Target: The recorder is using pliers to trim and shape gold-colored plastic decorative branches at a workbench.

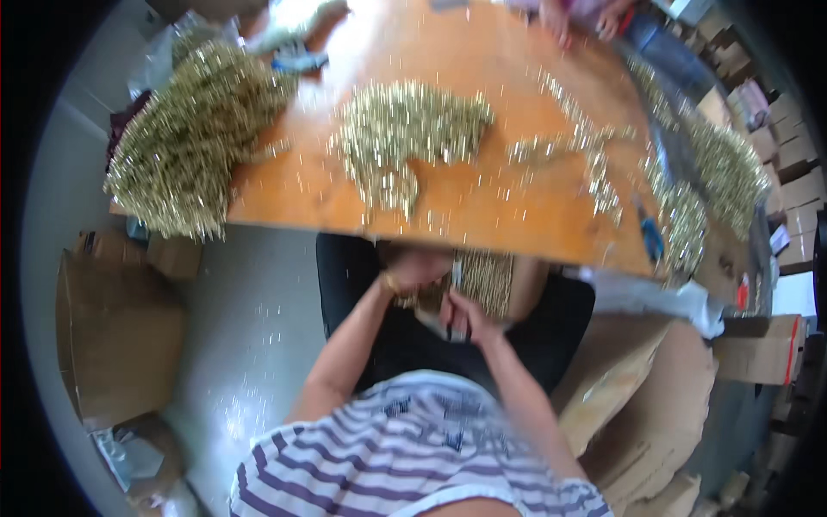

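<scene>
Just below the table's near edge, over my lap, my right hand [465, 315] is closed round a slim tool with a dark handle [456, 335]. A pale, blade-like part [457, 272] points away from me; blur hides its exact kind. Beside it to the left, my left hand [418, 267] is smeared by motion, and its fingers cannot be made out. Shiny gold tinsel strands [488, 283] lie on my lap, right next to both hands, partly under the table edge.
The orange-brown table [301, 194] bears gold tinsel heaps [202, 138], a middle pile [409, 125] and loose strands [594, 164]. A blue-handled tool [652, 238] lies at its right edge. Another person's hands [556, 21] show at the far side. Cardboard boxes [125, 336] flank me.
</scene>
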Available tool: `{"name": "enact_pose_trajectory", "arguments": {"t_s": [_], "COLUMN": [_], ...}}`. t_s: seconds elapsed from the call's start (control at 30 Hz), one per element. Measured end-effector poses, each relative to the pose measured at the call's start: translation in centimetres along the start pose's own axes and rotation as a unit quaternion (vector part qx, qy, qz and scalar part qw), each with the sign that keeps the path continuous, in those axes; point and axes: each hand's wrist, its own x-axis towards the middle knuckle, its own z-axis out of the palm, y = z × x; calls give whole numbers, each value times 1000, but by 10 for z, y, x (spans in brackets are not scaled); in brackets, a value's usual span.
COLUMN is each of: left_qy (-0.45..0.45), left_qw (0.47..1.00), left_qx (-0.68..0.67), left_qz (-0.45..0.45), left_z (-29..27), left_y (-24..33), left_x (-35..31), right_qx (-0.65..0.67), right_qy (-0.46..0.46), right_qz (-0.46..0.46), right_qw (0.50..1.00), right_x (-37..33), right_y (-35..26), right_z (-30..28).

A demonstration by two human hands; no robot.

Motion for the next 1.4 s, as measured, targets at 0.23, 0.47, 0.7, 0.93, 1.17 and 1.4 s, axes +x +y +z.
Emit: {"name": "enact_pose_trajectory", "arguments": {"t_s": [0.23, 0.47, 0.7, 0.93, 1.17, 1.4], "left_qy": [36, 33, 10, 147, 142, 29], "left_qw": [996, 996, 993, 898, 933, 973], "left_qx": [26, 73, 77, 402, 312, 213], "left_qz": [-83, -44, -89, -107, -108, -79], "left_z": [31, 38, 32, 36, 23, 8], "left_y": [43, 47, 44, -18, -16, 11], "left_x": [-16, -25, -23, -16, -1, -11], "right_qx": [-54, -205, -364, -566, -208, -286], "right_qy": [69, 128, 193, 362, 291, 214], "right_qz": [-14, -58, -79, -148, 16, -97], "right_qw": [996, 969, 908, 726, 934, 929], "right_x": [-20, -28, -24, 13, 20, 13], "right_y": [-18, -14, -1, 29, 28, 24], "right_z": [20, 21, 9, -2, -11, -11]}}
